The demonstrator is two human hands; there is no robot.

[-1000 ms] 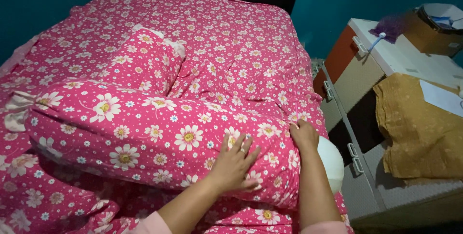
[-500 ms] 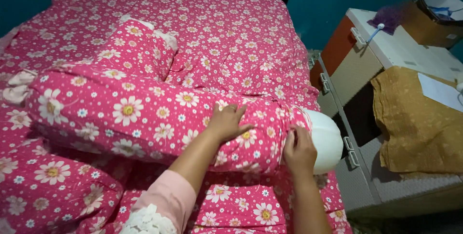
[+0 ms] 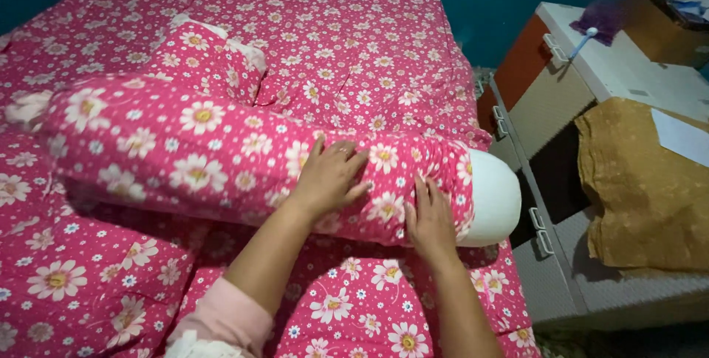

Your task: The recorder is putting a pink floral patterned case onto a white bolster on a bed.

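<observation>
A long bolster (image 3: 185,159) in a pink daisy-print cover lies across the bed (image 3: 354,40), its bare white end (image 3: 491,195) sticking out on the right. My left hand (image 3: 329,177) lies flat on the bolster's top, fingers spread. My right hand (image 3: 430,218) presses on the cover near its open edge, just left of the white end. A square pillow (image 3: 207,63) in the same print sits behind the bolster. Another covered cushion (image 3: 81,277) lies at the lower left.
To the right of the bed stands a set of plastic drawers (image 3: 539,129) with latches. A mustard-yellow cloth (image 3: 642,181) and white paper (image 3: 683,136) lie on top, with a cardboard box (image 3: 665,26) and a purple thing (image 3: 605,15) at the back. Teal walls surround the bed.
The bolster has rolled toward the bed's head and its white end sticks out more. My left hand moved up onto the top; my right hand shifted from the cover's edge to the near side.
</observation>
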